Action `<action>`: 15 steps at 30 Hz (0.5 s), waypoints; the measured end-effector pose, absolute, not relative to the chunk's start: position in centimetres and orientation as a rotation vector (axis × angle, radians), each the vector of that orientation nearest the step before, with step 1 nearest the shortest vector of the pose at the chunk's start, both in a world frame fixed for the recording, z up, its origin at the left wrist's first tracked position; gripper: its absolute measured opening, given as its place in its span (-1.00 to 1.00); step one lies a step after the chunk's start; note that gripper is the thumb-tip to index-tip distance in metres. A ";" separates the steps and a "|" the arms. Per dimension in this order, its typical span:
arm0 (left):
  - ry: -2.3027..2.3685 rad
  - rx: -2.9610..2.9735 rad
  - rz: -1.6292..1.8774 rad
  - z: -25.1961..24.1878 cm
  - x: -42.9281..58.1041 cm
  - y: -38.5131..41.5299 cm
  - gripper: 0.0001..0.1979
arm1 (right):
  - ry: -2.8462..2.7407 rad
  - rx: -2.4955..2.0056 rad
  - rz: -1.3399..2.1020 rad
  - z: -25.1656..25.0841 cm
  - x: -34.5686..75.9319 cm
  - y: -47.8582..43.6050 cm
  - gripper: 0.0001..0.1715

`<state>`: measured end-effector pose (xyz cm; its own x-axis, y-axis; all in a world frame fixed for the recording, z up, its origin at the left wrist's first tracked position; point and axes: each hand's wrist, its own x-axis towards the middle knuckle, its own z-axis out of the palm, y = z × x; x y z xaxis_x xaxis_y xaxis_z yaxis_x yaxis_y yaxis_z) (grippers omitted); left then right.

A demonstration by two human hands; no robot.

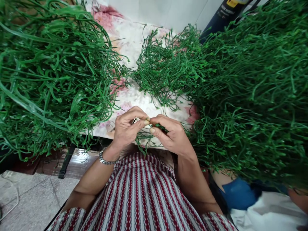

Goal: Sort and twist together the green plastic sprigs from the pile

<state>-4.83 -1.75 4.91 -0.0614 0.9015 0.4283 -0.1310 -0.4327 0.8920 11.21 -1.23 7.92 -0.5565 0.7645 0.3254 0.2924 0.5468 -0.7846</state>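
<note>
My left hand (128, 126), with a metal watch band at its wrist, is closed in a pinch at the tip of a small bunch of thin green plastic stems (143, 142). Thumb and forefinger of my right hand (171, 133) meet it from the other side, closed on the same stems. Both sets of fingertips nearly touch, and they hide the exact spot being gripped. The loose ends of the stems hang down between my hands, above my lap. Just beyond lies a smaller heap of similar thin stems (166, 67).
Thicker glossy green stems form a big pile (55, 73) on the left. Another tall pile (252, 96) of thin stems fills the right side. A flowered cloth (131, 96) covers the table. Behind the right pile leans a dark blue cylinder (220, 21).
</note>
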 end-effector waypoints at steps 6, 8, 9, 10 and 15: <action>0.963 1.392 1.502 5.6 -5.2 -1.7 -0.93 | -2.031 -0.962 0.895 7.8 11.2 -1.4 -0.89; 0.988 1.400 1.408 5.9 -5.5 -1.9 -0.93 | -2.029 -1.004 0.832 7.8 11.1 -1.4 -0.89; 0.992 1.401 1.349 6.1 -5.6 -2.0 -0.91 | -2.040 -1.010 0.792 7.7 11.0 -1.4 -0.89; 0.993 1.400 1.295 6.2 -5.7 -2.1 -0.89 | -2.056 -1.008 0.747 7.6 11.0 -1.4 -0.90; 1.174 1.565 1.311 6.8 -5.8 -2.4 -0.88 | -2.172 -0.960 0.510 7.2 10.6 -1.3 -0.94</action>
